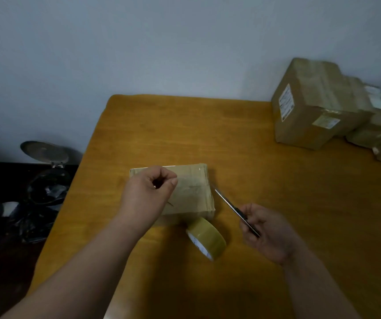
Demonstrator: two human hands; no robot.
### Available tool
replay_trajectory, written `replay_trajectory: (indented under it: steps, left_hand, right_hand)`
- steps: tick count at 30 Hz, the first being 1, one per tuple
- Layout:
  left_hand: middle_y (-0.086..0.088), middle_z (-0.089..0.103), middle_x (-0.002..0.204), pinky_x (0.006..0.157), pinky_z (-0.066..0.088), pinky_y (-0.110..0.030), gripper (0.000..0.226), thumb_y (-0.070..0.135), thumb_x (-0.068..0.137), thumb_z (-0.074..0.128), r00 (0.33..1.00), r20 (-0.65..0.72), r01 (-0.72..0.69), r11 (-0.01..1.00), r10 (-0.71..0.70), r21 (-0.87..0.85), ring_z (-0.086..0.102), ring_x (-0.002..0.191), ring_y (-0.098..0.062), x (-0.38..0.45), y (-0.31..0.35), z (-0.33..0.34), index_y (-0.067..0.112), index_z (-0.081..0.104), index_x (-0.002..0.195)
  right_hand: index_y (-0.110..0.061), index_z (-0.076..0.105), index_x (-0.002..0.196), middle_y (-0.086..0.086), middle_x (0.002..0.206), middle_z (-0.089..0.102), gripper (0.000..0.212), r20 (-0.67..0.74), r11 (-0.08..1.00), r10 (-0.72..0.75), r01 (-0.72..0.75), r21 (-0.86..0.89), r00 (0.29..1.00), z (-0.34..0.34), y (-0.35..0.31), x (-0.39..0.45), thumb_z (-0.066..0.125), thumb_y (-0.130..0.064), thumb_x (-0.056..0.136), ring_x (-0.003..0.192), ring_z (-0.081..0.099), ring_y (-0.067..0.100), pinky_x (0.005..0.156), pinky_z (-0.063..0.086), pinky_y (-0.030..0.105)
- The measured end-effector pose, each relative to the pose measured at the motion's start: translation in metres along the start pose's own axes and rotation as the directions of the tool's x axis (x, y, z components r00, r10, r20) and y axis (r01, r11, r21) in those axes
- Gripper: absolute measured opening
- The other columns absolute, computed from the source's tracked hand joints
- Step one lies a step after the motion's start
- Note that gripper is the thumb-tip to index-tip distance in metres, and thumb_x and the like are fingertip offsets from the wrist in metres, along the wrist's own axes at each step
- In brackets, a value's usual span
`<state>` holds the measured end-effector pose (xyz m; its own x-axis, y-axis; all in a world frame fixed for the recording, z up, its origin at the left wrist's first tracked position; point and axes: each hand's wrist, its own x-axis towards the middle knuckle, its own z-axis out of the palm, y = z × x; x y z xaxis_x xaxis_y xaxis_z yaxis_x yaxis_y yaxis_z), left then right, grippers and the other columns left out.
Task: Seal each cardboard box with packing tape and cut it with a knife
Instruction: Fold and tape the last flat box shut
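Two hands work over the wooden bench. Beyond the left hand's outer side, off the bench edge, dark bags and a round metal lid sit in shadow. The left hand hovers over the near-left part of the small cardboard box, thumb and forefinger curled toward each other as if pinching; whether a tape end lies between them is too dim to tell. The box lies flat under and just past that hand, its top glossy with tape. It looks light and fairly stiff, likely to slide on the smooth wood, so a flat press on the lid or a grip across its short sides should steady it. Between the hands, nearer the person, the tape roll stands on edge, just beside the box's near corner; being round, it may roll, and is best taken through the core. The right hand pinches the dark handle of the knife, whose thin blade points toward the box's right edge, the tip close to it. Far beyond the right hand, a stack of sealed boxes stands at the bench's corner.
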<state>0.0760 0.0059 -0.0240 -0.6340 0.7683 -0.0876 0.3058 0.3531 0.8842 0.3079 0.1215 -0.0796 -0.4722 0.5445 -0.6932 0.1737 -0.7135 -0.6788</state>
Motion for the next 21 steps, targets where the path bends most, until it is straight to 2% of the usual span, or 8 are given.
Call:
replay_trajectory:
  steps: [2,4,7,10,13,16,18,21]
  left_hand:
    - [0.011,0.067,0.075,0.061,0.044,-0.019,0.013,0.019,0.09,0.068,1.0,-0.011,0.014,1.0,-0.014,-0.013,0.06,0.07,0.001,-0.002,-0.001,-0.001,0.024,0.069,0.078]
    - [0.009,0.069,0.079,0.066,0.048,-0.023,0.012,0.019,0.09,0.068,0.999,-0.017,0.03,0.999,-0.031,-0.027,0.062,0.076,-0.002,-0.004,-0.001,-0.002,0.024,0.07,0.079]
    - [0.009,0.07,0.082,0.071,0.051,-0.027,0.012,0.02,0.091,0.067,0.999,-0.022,0.046,0.998,-0.047,-0.031,0.064,0.083,-0.008,-0.007,-0.002,-0.005,0.024,0.07,0.08]
    - [0.009,0.07,0.082,0.071,0.052,-0.028,0.012,0.02,0.091,0.067,0.999,-0.015,0.049,0.998,-0.049,-0.043,0.064,0.084,-0.009,-0.01,-0.003,-0.007,0.024,0.07,0.08]
    - [0.009,0.07,0.081,0.067,0.047,-0.024,0.013,0.019,0.09,0.068,0.999,-0.018,0.042,0.997,-0.044,-0.067,0.064,0.081,-0.008,-0.015,-0.003,-0.006,0.025,0.07,0.079]
    - [0.008,0.069,0.081,0.067,0.047,-0.024,0.013,0.018,0.09,0.068,0.999,-0.01,0.031,0.996,-0.032,-0.083,0.064,0.079,-0.008,-0.019,-0.003,-0.005,0.026,0.069,0.08]
    - [0.007,0.069,0.08,0.067,0.046,-0.025,0.013,0.018,0.09,0.068,1.0,-0.004,0.025,0.995,-0.026,-0.097,0.063,0.076,-0.008,-0.022,-0.001,-0.004,0.025,0.069,0.08]
    - [0.008,0.068,0.078,0.064,0.044,-0.022,0.013,0.018,0.091,0.067,1.0,0.005,0.001,0.997,-0.001,-0.082,0.06,0.071,-0.003,-0.026,0.002,-0.004,0.026,0.069,0.08]
  right_hand:
    - [-0.004,0.047,0.097,0.01,0.058,0.046,0.026,0.036,0.998,-0.006,0.009,-0.069,0.999,0.005,0.003,-0.013,0.03,0.008,0.082,0.038,0.029,0.013,0.043,0.02,0.024]
    - [-0.002,0.049,0.104,0.006,0.059,0.042,0.029,0.04,0.989,-0.027,0.033,-0.143,0.999,0.007,0.007,-0.025,0.031,0.008,0.084,0.042,0.025,0.012,0.047,0.015,0.028]
    - [-0.005,0.056,0.113,0.001,0.061,0.039,0.031,0.03,0.957,-0.057,0.063,-0.282,0.998,0.007,0.015,-0.038,0.037,0.002,0.09,0.048,0.024,0.011,0.05,0.016,0.029]
    - [-0.011,0.066,0.099,-0.005,0.058,0.04,0.019,-0.028,0.864,-0.14,0.109,-0.492,0.99,0.011,0.023,-0.047,0.049,-0.018,0.099,0.047,0.031,0.007,0.049,0.023,0.026]
    - [-0.015,0.066,0.088,-0.008,0.056,0.046,0.019,-0.051,0.719,-0.182,0.098,-0.688,0.982,0.017,0.03,-0.052,0.058,-0.03,0.096,0.049,0.042,0.006,0.054,0.036,0.028]
    - [-0.022,0.063,0.076,-0.009,0.057,0.055,0.023,-0.064,0.634,-0.194,0.075,-0.769,0.979,0.029,0.035,-0.056,0.057,-0.031,0.096,0.045,0.053,0.002,0.047,0.041,0.018]
    - [-0.024,0.059,0.069,-0.008,0.053,0.057,0.026,-0.104,0.579,-0.22,0.044,-0.814,0.97,0.037,0.036,-0.057,0.056,-0.031,0.094,0.046,0.06,0.002,0.046,0.039,0.019]
    - [-0.023,0.06,0.07,-0.007,0.054,0.058,0.025,-0.157,0.541,-0.238,-0.003,-0.841,0.959,0.049,0.035,-0.058,0.054,-0.031,0.092,0.048,0.065,0.005,0.044,0.036,0.019]
